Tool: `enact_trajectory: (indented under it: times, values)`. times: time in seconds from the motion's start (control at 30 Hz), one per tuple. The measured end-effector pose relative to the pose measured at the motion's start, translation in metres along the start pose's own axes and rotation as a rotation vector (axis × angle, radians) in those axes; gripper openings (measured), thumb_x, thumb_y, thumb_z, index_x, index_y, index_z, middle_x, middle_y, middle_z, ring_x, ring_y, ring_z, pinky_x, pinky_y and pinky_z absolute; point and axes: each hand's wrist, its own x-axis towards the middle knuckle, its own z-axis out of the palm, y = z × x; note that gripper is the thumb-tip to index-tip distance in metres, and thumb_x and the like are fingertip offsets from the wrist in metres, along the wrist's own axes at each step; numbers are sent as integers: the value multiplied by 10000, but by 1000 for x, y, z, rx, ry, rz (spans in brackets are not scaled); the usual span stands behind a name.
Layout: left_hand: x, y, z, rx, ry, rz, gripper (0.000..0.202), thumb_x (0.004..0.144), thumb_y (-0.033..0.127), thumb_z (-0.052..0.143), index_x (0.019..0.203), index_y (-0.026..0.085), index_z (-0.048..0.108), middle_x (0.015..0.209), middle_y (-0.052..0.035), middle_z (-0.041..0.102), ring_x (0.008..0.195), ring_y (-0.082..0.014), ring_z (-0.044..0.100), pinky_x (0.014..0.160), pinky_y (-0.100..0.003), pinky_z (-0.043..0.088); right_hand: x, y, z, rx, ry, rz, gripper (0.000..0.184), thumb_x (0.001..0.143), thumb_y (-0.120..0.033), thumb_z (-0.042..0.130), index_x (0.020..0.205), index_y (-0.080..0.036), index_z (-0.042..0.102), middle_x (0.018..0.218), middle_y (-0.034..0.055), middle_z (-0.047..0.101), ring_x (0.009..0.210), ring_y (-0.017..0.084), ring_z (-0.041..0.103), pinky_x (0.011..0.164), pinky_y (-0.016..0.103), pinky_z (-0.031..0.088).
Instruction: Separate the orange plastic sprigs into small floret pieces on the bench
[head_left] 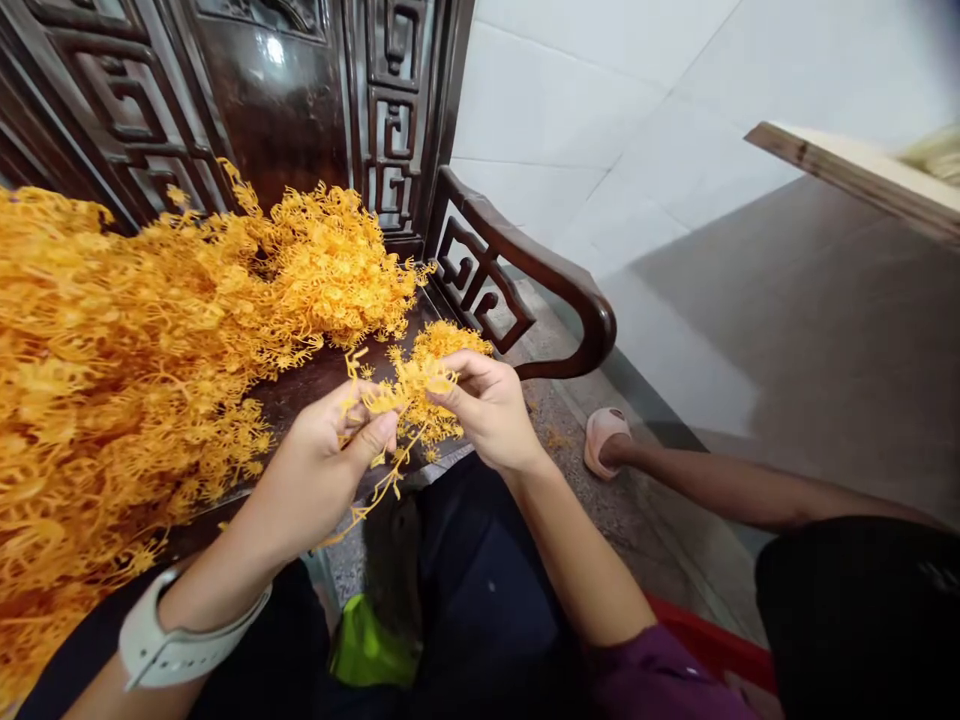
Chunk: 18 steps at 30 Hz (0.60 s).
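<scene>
From my head I look down on my left hand (322, 455) and my right hand (487, 410), close together above the front edge of the desk (300, 390). Both are narrowed to a pinch on one small orange sprig (420, 385): my left thumb and fingers hold one side of it, my right fingers the other. A thin strand (371, 500) of the sprig hangs out past the desk's edge, toward my lap. A white watch band (187, 630) circles my left wrist, and a purple sleeve (660, 680) shows on my right arm.

A big heap of orange sprigs (150, 340) lies on the desk to my left, running out of the left side of the view and spilling over the front edge beside my left forearm. Only a narrow strip of bare dark wood separates it from my hands. Behind them rises the desk's carved back panel (277, 100), and just past my right hand curves its fretwork armrest (540, 280), so the room that way is tight.

Beyond the armrest, a speckled stone floor (600, 500) opens toward a white tiled wall (570, 110). Another person's bare leg (750, 490) ends in a pink slipper (606, 440) on that floor, well right of my hands. The rim of a red crate (712, 640) sits near my right elbow, and a green item (371, 645) lies below the desk's edge in front of me.
</scene>
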Motion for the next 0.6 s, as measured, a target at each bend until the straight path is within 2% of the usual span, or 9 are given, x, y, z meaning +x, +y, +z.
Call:
enact_trajectory:
  times: [0.1,0.17,0.23,0.37,0.47,0.6]
  values:
    - [-2,-2,3,-38,-95,-66,249,994,400,642,905,167,641,675,43,463,542,-77,328,466,-217,260,1,2,-1,14,-17,-1,304,772,-437,942,898,-218,773,811,2,706,723,133,597,680,277,506]
    - [-4,-1,5,-150,-123,-144,236,978,402,656,960,167,653,672,50,431,539,-74,297,460,-208,236,1,3,-2,54,-64,4,276,789,-403,936,916,-215,779,865,12,738,767,131,636,726,275,523]
    - [-5,2,5,-326,-111,-238,206,941,370,679,962,167,650,663,52,420,532,-71,273,455,-204,225,2,3,-3,75,-113,31,281,787,-395,937,933,-211,783,872,13,747,747,121,631,706,263,511]
    - [-5,10,3,-591,-27,-347,157,870,316,686,866,175,616,635,49,407,507,-74,279,453,-213,255,2,1,-7,67,-179,127,321,756,-410,954,901,-199,760,742,-21,662,617,96,507,584,246,412]
    - [-4,10,4,-578,-31,-339,264,887,367,649,729,185,542,618,37,402,489,-78,297,455,-231,257,1,-2,-9,78,-254,171,310,791,-411,931,865,-194,722,753,-21,627,645,102,500,625,257,432]
    - [-3,5,13,-359,-4,-271,529,940,522,667,609,210,396,552,54,305,473,-75,239,442,-243,192,-2,-4,-5,112,-327,172,316,854,-443,879,909,-196,690,856,2,638,758,128,554,725,270,495]
